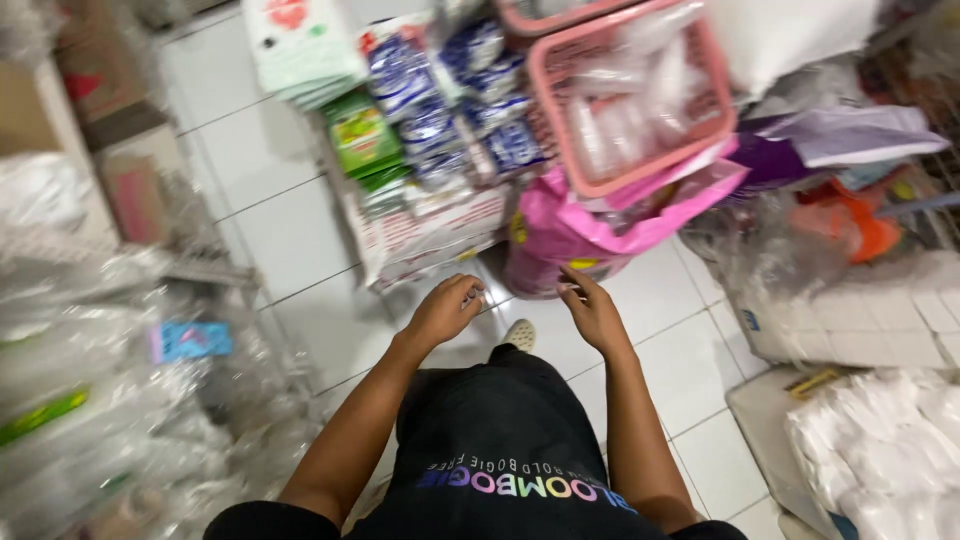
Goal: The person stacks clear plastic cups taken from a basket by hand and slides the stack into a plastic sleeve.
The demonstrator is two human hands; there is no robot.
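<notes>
Head view: left hand [445, 310] curled, right hand [592, 312] loosely open, both empty, near pink bag [590, 235].

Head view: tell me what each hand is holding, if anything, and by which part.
The left hand is loosely curled in the air with nothing visible in it. The right hand reaches toward the pink plastic bag; motion blur hides whether its fingertips pinch anything.
</notes>
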